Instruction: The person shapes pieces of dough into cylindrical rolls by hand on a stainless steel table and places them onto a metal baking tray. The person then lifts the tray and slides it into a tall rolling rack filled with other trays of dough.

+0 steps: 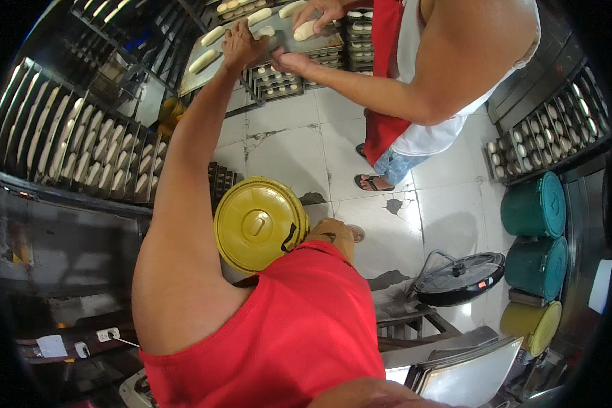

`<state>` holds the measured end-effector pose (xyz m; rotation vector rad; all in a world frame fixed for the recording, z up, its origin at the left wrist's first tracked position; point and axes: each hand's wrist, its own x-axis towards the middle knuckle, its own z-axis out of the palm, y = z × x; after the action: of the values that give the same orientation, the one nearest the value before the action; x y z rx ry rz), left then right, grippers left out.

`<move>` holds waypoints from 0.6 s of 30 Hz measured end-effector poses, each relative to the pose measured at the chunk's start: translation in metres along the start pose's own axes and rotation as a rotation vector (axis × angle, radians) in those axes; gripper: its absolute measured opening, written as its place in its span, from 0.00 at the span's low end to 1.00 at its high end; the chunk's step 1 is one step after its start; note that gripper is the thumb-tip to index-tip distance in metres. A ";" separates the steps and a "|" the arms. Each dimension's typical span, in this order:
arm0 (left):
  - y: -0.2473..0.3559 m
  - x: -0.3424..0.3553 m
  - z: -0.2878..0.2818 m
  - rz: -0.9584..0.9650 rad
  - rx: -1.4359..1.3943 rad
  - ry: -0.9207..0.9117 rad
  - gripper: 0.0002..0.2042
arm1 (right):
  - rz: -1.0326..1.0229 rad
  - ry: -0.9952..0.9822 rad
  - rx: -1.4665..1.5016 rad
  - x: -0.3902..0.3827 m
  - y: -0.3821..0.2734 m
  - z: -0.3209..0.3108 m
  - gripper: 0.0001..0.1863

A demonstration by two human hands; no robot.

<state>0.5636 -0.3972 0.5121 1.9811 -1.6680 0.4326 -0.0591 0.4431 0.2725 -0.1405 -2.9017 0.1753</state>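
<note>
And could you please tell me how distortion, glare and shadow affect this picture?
Head view: the fisheye blackens the corners and bows the tray rack at left; bright glare sits on the floor and pale sheen on the metal sheets; shadow dulls some tiles; the left hand is readable, though fine detail is soft.

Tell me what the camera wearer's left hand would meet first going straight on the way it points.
Most likely the pale dough roll lying on the metal tray just beyond the left hand; the hand's height above the tray is unclear, so it might pass over.
</note>
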 end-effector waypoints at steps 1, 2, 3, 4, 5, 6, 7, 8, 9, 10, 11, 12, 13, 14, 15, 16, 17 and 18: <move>-0.018 0.009 -0.003 -0.074 0.009 -0.167 0.48 | 0.000 -0.018 -0.004 0.002 -0.003 0.002 0.28; -0.031 0.017 0.000 -0.112 0.038 -0.123 0.47 | 0.005 -0.026 -0.011 0.003 -0.001 0.001 0.28; -0.045 0.022 0.001 -0.153 0.069 -0.082 0.46 | 0.008 -0.035 -0.023 0.009 0.002 -0.002 0.28; -0.058 0.022 0.002 -0.193 0.103 -0.038 0.46 | 0.007 -0.050 -0.023 0.011 0.006 -0.001 0.28; -0.035 0.017 0.003 -0.088 0.078 0.154 0.40 | 0.042 -0.052 -0.041 0.004 0.020 -0.010 0.28; 0.000 0.008 -0.010 0.033 0.032 0.349 0.35 | 0.100 -0.044 -0.054 -0.008 0.035 -0.018 0.28; 0.032 -0.009 -0.018 0.166 -0.186 0.426 0.28 | 0.160 -0.043 -0.069 -0.019 0.056 -0.032 0.29; 0.061 -0.039 -0.028 0.292 -0.416 0.490 0.21 | 0.215 -0.041 -0.087 -0.029 0.075 -0.044 0.29; 0.091 -0.082 -0.034 0.311 -0.602 0.334 0.14 | 0.277 -0.042 -0.106 -0.040 0.094 -0.059 0.29; 0.120 -0.129 -0.041 0.569 -0.570 0.215 0.14 | 0.339 -0.043 -0.117 -0.050 0.114 -0.073 0.29; 0.150 -0.186 -0.042 0.559 -0.621 0.014 0.12 | 0.389 -0.040 -0.127 -0.057 0.128 -0.087 0.29; 0.181 -0.233 -0.047 0.849 -0.701 -0.055 0.11 | 0.438 -0.039 -0.113 -0.065 0.138 -0.093 0.29; 0.202 -0.275 -0.052 0.939 -0.780 -0.325 0.13 | 0.471 -0.048 -0.109 -0.069 0.148 -0.099 0.29; 0.230 -0.310 -0.054 0.961 -0.885 -0.484 0.14 | 0.506 -0.045 -0.074 -0.076 0.152 -0.096 0.29; 0.249 -0.343 -0.055 0.971 -0.967 -0.658 0.14 | 0.534 -0.040 -0.069 -0.081 0.152 -0.098 0.30; 0.266 -0.367 -0.054 1.021 -1.011 -0.747 0.14 | 0.440 0.082 -0.073 -0.083 0.138 -0.099 0.24; 0.284 -0.386 -0.049 1.077 -1.059 -0.838 0.14 | 0.403 0.125 -0.041 -0.089 0.158 -0.092 0.23; 0.302 -0.403 -0.048 1.120 -1.093 -0.898 0.14 | 0.467 0.111 -0.024 -0.084 0.155 -0.089 0.22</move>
<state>0.1937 -0.0760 0.3848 0.2639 -2.5652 -0.9960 0.0560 0.5964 0.3200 -0.8043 -2.7120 0.2018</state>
